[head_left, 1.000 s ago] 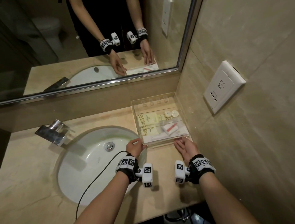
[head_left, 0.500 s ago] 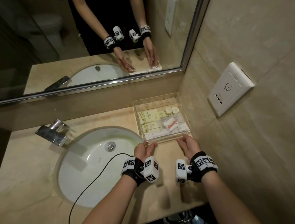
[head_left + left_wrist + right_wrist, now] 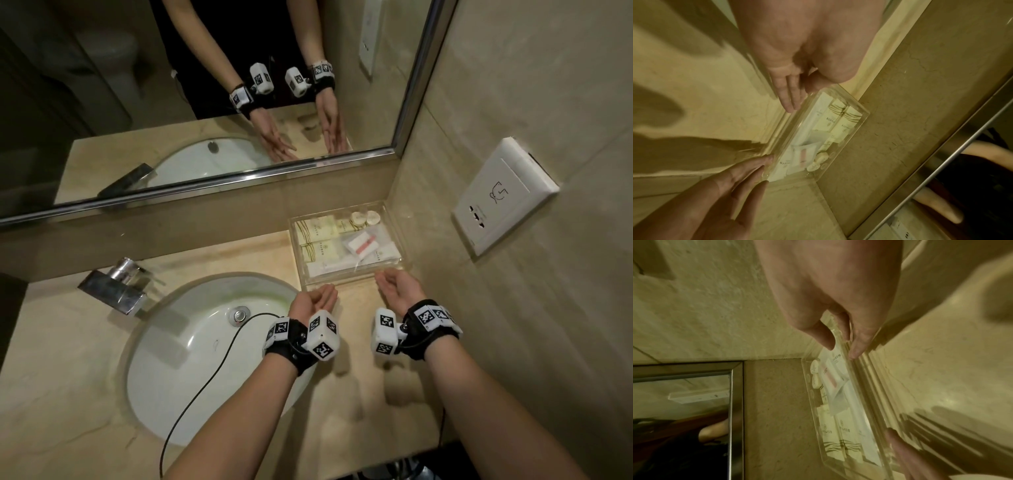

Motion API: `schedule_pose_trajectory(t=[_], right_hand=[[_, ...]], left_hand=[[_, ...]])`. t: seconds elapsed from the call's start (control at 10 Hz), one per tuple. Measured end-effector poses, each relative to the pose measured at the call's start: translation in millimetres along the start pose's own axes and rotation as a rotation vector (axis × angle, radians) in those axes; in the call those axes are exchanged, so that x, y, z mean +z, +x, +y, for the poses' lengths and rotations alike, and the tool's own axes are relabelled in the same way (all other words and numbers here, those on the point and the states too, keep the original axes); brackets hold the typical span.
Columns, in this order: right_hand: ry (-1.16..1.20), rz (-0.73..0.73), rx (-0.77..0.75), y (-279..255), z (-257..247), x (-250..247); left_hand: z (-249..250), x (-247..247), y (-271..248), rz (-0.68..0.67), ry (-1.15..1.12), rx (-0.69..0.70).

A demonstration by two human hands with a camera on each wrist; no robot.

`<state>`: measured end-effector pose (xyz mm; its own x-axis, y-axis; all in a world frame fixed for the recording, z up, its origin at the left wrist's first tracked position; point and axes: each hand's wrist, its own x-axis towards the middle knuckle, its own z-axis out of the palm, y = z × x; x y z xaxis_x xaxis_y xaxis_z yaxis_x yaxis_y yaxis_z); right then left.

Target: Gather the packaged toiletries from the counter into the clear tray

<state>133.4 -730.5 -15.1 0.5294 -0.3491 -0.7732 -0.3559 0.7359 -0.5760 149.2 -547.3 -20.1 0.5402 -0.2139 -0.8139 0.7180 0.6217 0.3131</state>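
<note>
The clear tray (image 3: 295, 251) stands on the beige counter in the back right corner, close to the backsplash. Inside lie cream sachets (image 3: 317, 229) with wavy stripes, two small round caps (image 3: 364, 217), a white packet with a red stripe (image 3: 363, 245) and a long white packet (image 3: 342, 266). My left hand (image 3: 317, 299) and right hand (image 3: 394, 286) are side by side at the tray's near wall, holding nothing. In the left wrist view the left fingers (image 3: 789, 99) lie straight against the tray (image 3: 864, 116). In the right wrist view the right fingertips (image 3: 856, 352) touch the tray (image 3: 807, 386).
A white oval sink (image 3: 205, 342) with a chrome faucet (image 3: 116, 287) fills the counter to the left. A black cable (image 3: 205, 383) runs across the sink to my left wrist. A mirror (image 3: 205, 85) hangs above the backsplash. A white wall socket (image 3: 503, 195) is on the right wall.
The tray has slid back toward the backsplash. My left hand let go of the tray's near left corner and straightened. Both hands followed the near wall.
</note>
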Motion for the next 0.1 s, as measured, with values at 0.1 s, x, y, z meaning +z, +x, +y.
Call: schedule_pose_trajectory(t=[0.1], right_hand=[[-0.116,-0.010,0.018,-3.1,7.2,-4.7]], left_hand=[[1.9,-5.2,-6.4,-0.023,0.089,-0.044]])
